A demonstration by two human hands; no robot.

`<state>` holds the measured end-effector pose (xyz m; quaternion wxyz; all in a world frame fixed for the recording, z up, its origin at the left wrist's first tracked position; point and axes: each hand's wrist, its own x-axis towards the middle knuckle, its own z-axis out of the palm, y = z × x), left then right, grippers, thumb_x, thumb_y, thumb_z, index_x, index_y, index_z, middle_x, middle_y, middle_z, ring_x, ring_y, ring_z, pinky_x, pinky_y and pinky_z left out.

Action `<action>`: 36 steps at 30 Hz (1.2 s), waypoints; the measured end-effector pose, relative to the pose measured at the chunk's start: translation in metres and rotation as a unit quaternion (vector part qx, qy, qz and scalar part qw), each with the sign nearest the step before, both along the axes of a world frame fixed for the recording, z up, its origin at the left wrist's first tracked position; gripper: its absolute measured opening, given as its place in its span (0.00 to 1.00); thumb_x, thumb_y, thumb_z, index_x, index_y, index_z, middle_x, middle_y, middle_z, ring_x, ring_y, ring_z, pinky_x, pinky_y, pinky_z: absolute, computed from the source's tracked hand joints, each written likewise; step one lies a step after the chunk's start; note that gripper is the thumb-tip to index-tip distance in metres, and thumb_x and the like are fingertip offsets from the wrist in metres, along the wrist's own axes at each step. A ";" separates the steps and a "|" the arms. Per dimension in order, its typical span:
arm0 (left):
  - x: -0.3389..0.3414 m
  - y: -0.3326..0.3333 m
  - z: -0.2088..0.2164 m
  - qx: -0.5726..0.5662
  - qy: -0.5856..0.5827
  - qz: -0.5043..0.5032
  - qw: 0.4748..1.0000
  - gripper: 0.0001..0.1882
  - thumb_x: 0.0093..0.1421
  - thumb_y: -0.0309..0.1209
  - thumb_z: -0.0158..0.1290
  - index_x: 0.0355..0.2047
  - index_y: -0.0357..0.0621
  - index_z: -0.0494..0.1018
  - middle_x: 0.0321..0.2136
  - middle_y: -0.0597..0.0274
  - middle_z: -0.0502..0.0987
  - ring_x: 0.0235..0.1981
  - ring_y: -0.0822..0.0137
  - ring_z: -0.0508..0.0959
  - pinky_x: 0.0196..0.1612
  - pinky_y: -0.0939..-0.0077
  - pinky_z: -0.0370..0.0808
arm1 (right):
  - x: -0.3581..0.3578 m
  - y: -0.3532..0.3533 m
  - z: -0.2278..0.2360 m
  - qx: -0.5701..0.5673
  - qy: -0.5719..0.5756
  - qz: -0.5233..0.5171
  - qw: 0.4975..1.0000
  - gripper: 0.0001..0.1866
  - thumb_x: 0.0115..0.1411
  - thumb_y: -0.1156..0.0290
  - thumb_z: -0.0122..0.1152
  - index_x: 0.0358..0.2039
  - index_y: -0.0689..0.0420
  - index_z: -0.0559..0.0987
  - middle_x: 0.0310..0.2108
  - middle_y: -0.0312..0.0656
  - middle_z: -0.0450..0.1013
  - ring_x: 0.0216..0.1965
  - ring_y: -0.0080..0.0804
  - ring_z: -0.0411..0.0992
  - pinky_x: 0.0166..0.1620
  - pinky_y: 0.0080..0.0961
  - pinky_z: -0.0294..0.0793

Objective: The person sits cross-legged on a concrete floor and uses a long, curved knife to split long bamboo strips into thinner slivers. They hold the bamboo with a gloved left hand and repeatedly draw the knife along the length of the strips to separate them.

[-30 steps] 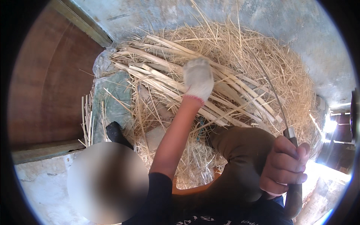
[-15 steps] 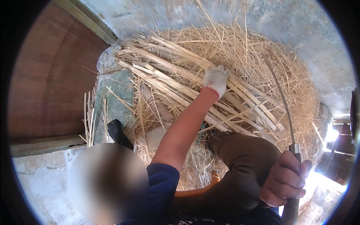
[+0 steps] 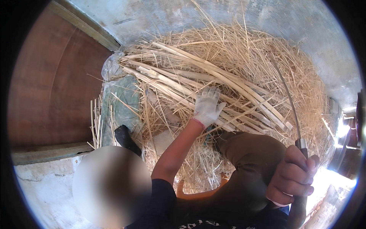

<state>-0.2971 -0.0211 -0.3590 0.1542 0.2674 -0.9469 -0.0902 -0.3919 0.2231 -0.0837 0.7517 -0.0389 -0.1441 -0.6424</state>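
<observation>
My left hand (image 3: 207, 107), in a white knit glove, lies with its fingers spread on a bundle of long pale split stalks (image 3: 213, 78). The stalks lie across a heap of loose straw (image 3: 251, 49). My bare right hand (image 3: 291, 180) is closed around the dark handle of a tool with a thin curved metal blade (image 3: 286, 91). The blade rises from the hand over the right side of the heap. My knee in olive trousers (image 3: 248, 152) sits between the two hands.
A brown wooden door (image 3: 49, 84) with its frame stands at the left. A grey-green sheet (image 3: 122, 103) lies under the straw's left edge, with a black object (image 3: 125, 138) below it. Grey concrete (image 3: 305, 23) surrounds the heap. Bright light falls at the lower right.
My left hand has drawn back toward me along the stalks, and its fingers have spread. My right hand keeps its grip on the blade tool, nearly still.
</observation>
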 end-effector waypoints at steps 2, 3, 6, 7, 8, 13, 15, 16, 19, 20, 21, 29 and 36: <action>0.009 0.006 0.021 0.062 -0.012 -0.001 0.998 0.33 0.65 0.50 0.51 0.62 0.39 0.68 0.59 0.47 0.72 0.65 0.49 0.67 0.68 0.50 0.58 | 0.001 -0.003 0.002 0.003 -0.001 0.013 1.000 0.05 0.72 0.63 0.46 0.37 0.46 0.65 0.28 0.22 0.70 0.24 0.14 0.76 0.38 0.28 0.68; 0.011 0.008 0.033 0.087 -0.003 -0.008 0.996 0.33 0.65 0.51 0.52 0.62 0.40 0.69 0.59 0.48 0.72 0.64 0.49 0.67 0.68 0.50 0.58 | 0.000 -0.004 0.004 0.004 0.000 0.016 1.000 0.05 0.72 0.63 0.46 0.37 0.46 0.65 0.28 0.22 0.71 0.24 0.15 0.76 0.39 0.28 0.68; 0.025 0.005 0.037 0.131 -0.050 -0.054 0.989 0.31 0.63 0.52 0.53 0.59 0.43 0.73 0.57 0.53 0.74 0.63 0.52 0.69 0.67 0.50 0.59 | 0.000 -0.003 0.004 0.011 -0.003 0.019 1.000 0.05 0.72 0.63 0.46 0.38 0.46 0.65 0.28 0.23 0.71 0.25 0.15 0.76 0.39 0.29 0.68; 0.029 0.005 0.038 0.143 -0.080 -0.075 0.984 0.31 0.63 0.53 0.54 0.57 0.45 0.75 0.56 0.54 0.75 0.63 0.53 0.69 0.66 0.50 0.59 | 0.000 -0.003 0.005 0.017 -0.001 0.010 1.000 0.05 0.71 0.63 0.46 0.37 0.47 0.64 0.27 0.23 0.71 0.25 0.14 0.76 0.38 0.29 0.68; 0.032 0.005 0.038 0.122 -0.087 -0.088 0.985 0.28 0.63 0.53 0.53 0.52 0.46 0.79 0.52 0.56 0.78 0.61 0.55 0.70 0.66 0.52 0.60 | 0.001 -0.003 0.006 0.023 0.001 0.003 1.000 0.06 0.71 0.63 0.46 0.36 0.47 0.64 0.26 0.23 0.71 0.25 0.14 0.76 0.37 0.29 0.68; 0.048 -0.020 0.038 0.009 -0.115 -0.103 0.988 0.23 0.69 0.52 0.48 0.48 0.49 0.80 0.51 0.60 0.80 0.56 0.59 0.75 0.63 0.54 0.65 | 0.003 -0.002 0.003 0.035 -0.008 -0.014 0.999 0.06 0.70 0.63 0.47 0.36 0.48 0.64 0.25 0.24 0.71 0.26 0.15 0.77 0.36 0.30 0.69; 0.046 -0.037 0.062 -0.030 -0.173 -0.064 0.982 0.24 0.70 0.53 0.45 0.48 0.49 0.80 0.51 0.61 0.80 0.56 0.60 0.75 0.62 0.53 0.65 | 0.006 0.000 0.008 0.054 -0.004 -0.025 0.998 0.06 0.70 0.63 0.47 0.36 0.48 0.64 0.26 0.25 0.71 0.26 0.16 0.78 0.37 0.31 0.69; 0.042 -0.046 0.081 -0.043 -0.196 -0.069 0.977 0.25 0.71 0.54 0.43 0.48 0.49 0.80 0.51 0.62 0.80 0.56 0.61 0.75 0.63 0.53 0.65 | 0.006 0.002 0.009 0.063 -0.005 -0.039 0.997 0.06 0.70 0.63 0.46 0.36 0.48 0.64 0.25 0.25 0.71 0.26 0.16 0.78 0.37 0.31 0.69; 0.049 -0.076 0.145 -0.089 -0.236 -0.092 0.963 0.27 0.72 0.55 0.40 0.49 0.49 0.80 0.51 0.62 0.80 0.56 0.61 0.75 0.62 0.53 0.66 | 0.012 0.003 0.019 0.092 -0.013 -0.076 0.993 0.06 0.71 0.63 0.45 0.36 0.48 0.63 0.25 0.26 0.70 0.25 0.17 0.78 0.36 0.31 0.69; 0.059 -0.088 0.164 -0.112 -0.231 -0.112 0.960 0.27 0.73 0.55 0.39 0.49 0.49 0.79 0.49 0.61 0.81 0.55 0.61 0.76 0.61 0.54 0.68 | 0.015 0.003 0.020 0.102 -0.019 -0.088 0.991 0.07 0.71 0.63 0.45 0.35 0.48 0.63 0.25 0.27 0.70 0.25 0.17 0.78 0.36 0.31 0.68; 0.069 -0.095 0.184 -0.130 -0.227 -0.130 0.957 0.27 0.73 0.55 0.39 0.49 0.48 0.79 0.48 0.61 0.81 0.53 0.60 0.77 0.59 0.55 0.70 | 0.020 0.002 0.023 0.117 -0.026 -0.098 0.988 0.07 0.71 0.63 0.45 0.35 0.48 0.63 0.25 0.27 0.70 0.25 0.17 0.77 0.35 0.31 0.68; 0.197 -0.072 0.373 -0.282 -0.115 0.062 0.950 0.22 0.70 0.49 0.46 0.32 0.47 0.82 0.26 0.53 0.80 0.32 0.50 0.80 0.41 0.55 0.74 | 0.047 -0.030 0.024 0.086 -0.007 -0.011 0.996 0.12 0.69 0.68 0.51 0.26 0.48 0.65 0.21 0.21 0.64 0.25 0.10 0.69 0.38 0.25 0.65; 0.276 -0.014 0.452 -0.450 0.011 0.134 0.883 0.21 0.69 0.47 0.50 0.26 0.49 0.80 0.22 0.54 0.78 0.26 0.49 0.80 0.32 0.56 0.75 | 0.081 -0.034 0.046 0.124 0.107 -0.029 0.986 0.17 0.67 0.69 0.55 0.20 0.45 0.65 0.21 0.20 0.66 0.23 0.15 0.65 0.44 0.30 0.74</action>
